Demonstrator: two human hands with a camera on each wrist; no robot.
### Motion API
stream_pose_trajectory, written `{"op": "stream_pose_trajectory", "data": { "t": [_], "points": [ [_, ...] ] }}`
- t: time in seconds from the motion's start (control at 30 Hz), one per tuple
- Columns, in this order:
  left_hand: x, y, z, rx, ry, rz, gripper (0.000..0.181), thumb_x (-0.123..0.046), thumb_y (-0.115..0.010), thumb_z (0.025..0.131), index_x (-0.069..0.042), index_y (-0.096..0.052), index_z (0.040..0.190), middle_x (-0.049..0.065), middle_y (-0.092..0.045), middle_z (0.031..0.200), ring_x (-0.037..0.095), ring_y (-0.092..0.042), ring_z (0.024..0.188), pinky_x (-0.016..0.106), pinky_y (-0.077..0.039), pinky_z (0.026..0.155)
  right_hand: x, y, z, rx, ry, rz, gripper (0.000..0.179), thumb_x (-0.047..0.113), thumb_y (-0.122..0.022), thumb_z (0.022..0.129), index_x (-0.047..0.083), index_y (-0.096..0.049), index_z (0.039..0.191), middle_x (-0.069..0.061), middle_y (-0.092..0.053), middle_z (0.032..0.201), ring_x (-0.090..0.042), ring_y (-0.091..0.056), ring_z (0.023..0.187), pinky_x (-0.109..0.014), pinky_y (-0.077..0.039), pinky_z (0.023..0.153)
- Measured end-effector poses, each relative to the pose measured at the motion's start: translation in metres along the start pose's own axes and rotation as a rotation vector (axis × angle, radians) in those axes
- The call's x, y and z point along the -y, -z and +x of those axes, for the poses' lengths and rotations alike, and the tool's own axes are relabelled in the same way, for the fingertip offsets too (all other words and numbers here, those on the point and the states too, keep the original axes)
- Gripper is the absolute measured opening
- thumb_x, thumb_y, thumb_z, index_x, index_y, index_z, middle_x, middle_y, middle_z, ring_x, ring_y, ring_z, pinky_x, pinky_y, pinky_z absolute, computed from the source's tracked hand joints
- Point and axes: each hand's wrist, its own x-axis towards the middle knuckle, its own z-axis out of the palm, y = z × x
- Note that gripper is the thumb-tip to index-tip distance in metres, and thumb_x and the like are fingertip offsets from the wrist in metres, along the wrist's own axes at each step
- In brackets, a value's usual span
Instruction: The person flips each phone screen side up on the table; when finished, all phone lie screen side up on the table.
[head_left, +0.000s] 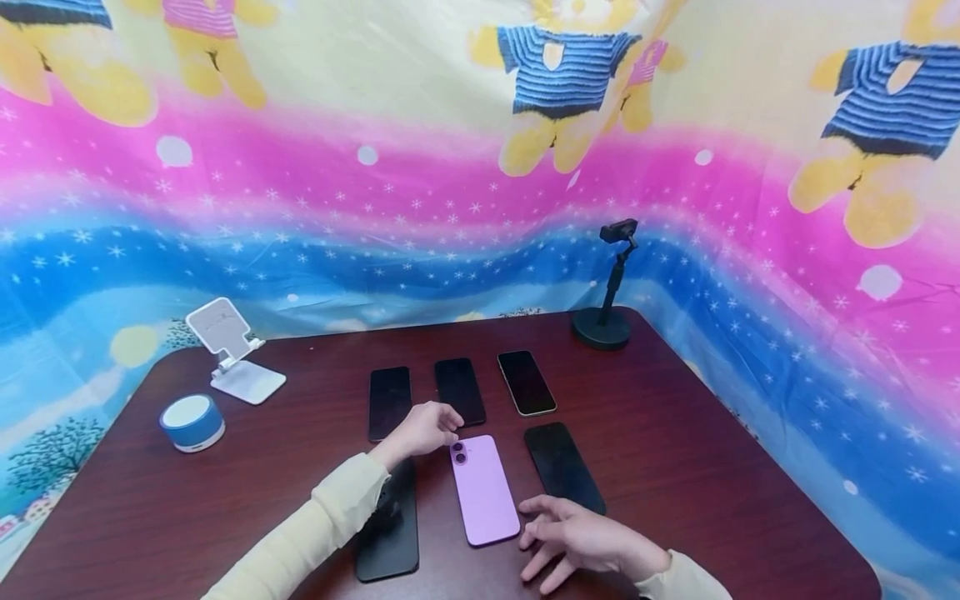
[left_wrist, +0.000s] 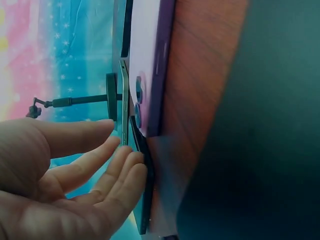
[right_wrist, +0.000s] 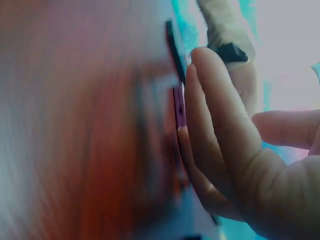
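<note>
A purple phone (head_left: 486, 492) lies back up in the middle of the table, its two camera lenses at the upper left corner. Just above that corner hovers my left hand (head_left: 423, 429), fingers loosely bent and holding nothing; the left wrist view shows the phone's edge (left_wrist: 159, 75) apart from the fingertips. Beside the phone's lower right corner is my right hand (head_left: 581, 537), fingers spread, nothing gripped. Whether it touches the phone is hard to tell. A dark phone (head_left: 564, 467) lies just beyond the right hand, and another dark phone (head_left: 390, 533) is partly under the left forearm.
Farther back lie a black phone (head_left: 390, 400), a second black phone (head_left: 467, 387) and a light-edged phone (head_left: 527, 383). At the left stand a white folding phone stand (head_left: 247, 382) and a blue-and-white round speaker (head_left: 192, 427). A black stand (head_left: 602, 327) occupies the back right corner.
</note>
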Motion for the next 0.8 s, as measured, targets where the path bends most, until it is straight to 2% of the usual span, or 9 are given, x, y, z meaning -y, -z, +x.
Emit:
{"op": "stream_pose_trajectory", "data": {
  "t": [0.17, 0.47, 0.63, 0.8],
  "points": [
    [0.004, -0.001, -0.003, 0.031, 0.023, 0.005, 0.016, 0.001, -0.072, 0.078, 0.002, -0.069, 0.094, 0.01, -0.071, 0.087, 0.019, -0.068, 0.08, 0.034, -0.056, 0.079, -0.002, -0.007, 0.0, 0.018, -0.014, 0.078, 0.063, 0.016, -0.045, 0.099, -0.014, -0.008, 0.141, -0.017, -0.049, 0.113, -0.03, -0.067, 0.096, -0.039, -0.06, 0.069],
    [0.004, -0.005, -0.005, 0.045, 0.044, -0.015, 0.016, 0.0, -0.072, 0.079, 0.002, -0.07, 0.095, 0.008, -0.072, 0.084, 0.017, -0.069, 0.078, 0.033, -0.056, 0.079, -0.002, -0.019, 0.002, -0.118, 0.016, 0.085, 0.061, 0.012, -0.048, 0.098, -0.021, -0.014, 0.137, -0.028, -0.041, 0.126, -0.022, -0.063, 0.102, -0.04, -0.053, 0.09],
    [0.001, -0.004, -0.007, 0.042, 0.025, 0.003, 0.016, -0.001, -0.071, 0.08, 0.002, -0.07, 0.095, 0.009, -0.073, 0.085, 0.018, -0.069, 0.08, 0.035, -0.056, 0.081, -0.004, -0.022, 0.005, -0.151, 0.062, 0.087, 0.06, 0.008, -0.048, 0.098, -0.021, -0.013, 0.138, -0.03, -0.039, 0.129, -0.02, -0.063, 0.101, -0.038, -0.053, 0.09],
    [-0.002, -0.003, -0.007, 0.052, 0.031, 0.004, 0.015, -0.002, -0.07, 0.082, 0.001, -0.071, 0.096, 0.01, -0.073, 0.087, 0.019, -0.068, 0.081, 0.036, -0.055, 0.081, -0.007, -0.025, 0.009, -0.159, 0.099, 0.097, 0.061, 0.005, -0.047, 0.097, -0.021, -0.011, 0.139, -0.034, -0.029, 0.135, -0.018, -0.063, 0.099, -0.037, -0.053, 0.089]
  ]
}}
